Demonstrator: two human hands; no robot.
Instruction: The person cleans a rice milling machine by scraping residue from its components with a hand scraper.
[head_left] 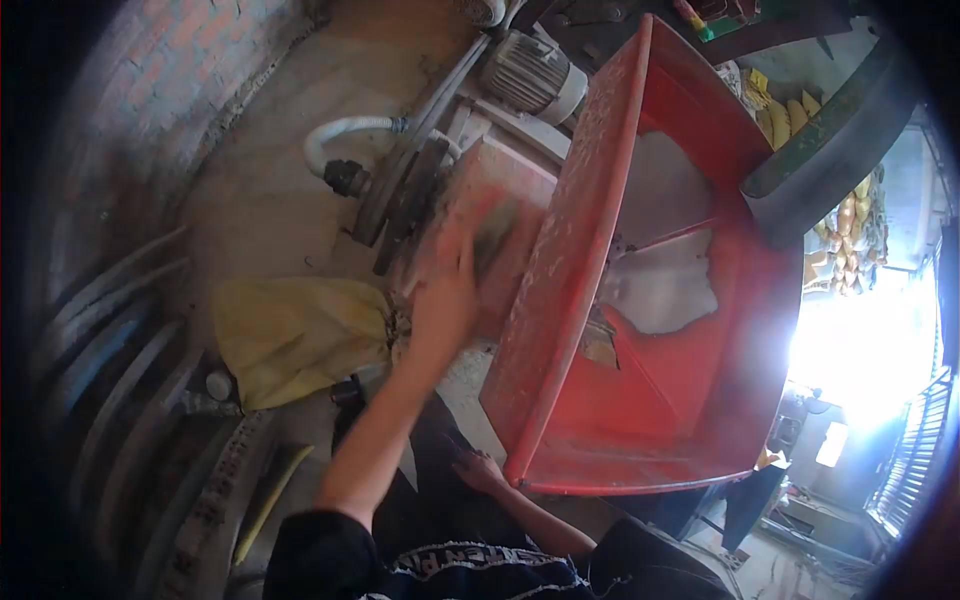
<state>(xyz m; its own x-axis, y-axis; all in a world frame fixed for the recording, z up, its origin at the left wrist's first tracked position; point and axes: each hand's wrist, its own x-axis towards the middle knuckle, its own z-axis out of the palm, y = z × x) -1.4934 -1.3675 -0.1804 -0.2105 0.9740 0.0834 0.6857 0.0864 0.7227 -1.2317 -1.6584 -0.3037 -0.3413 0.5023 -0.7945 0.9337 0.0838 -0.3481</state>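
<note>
My left hand (445, 300) reaches up to the side of a red machine housing (520, 180), below a large red hopper (570, 250). Motion smears its fingers. A blurred grey-green patch (495, 235) shows at the fingertips, and I cannot make out whether it is a held object or part of the machine. Lower down, my right hand (480, 472) rests on my dark trouser leg with its fingers stretched out and nothing in them. A yellowish cloth sack (300, 340) hangs by its gathered mouth beside the machine, left of my left forearm.
Behind the housing sit an electric motor (530, 75), belt pulleys (400, 190) and a pale hose (350, 128). Curved strips (130, 370) stand at the left, near a brick wall (170, 70). A green-grey metal chute (830, 150) overhangs the hopper's right side.
</note>
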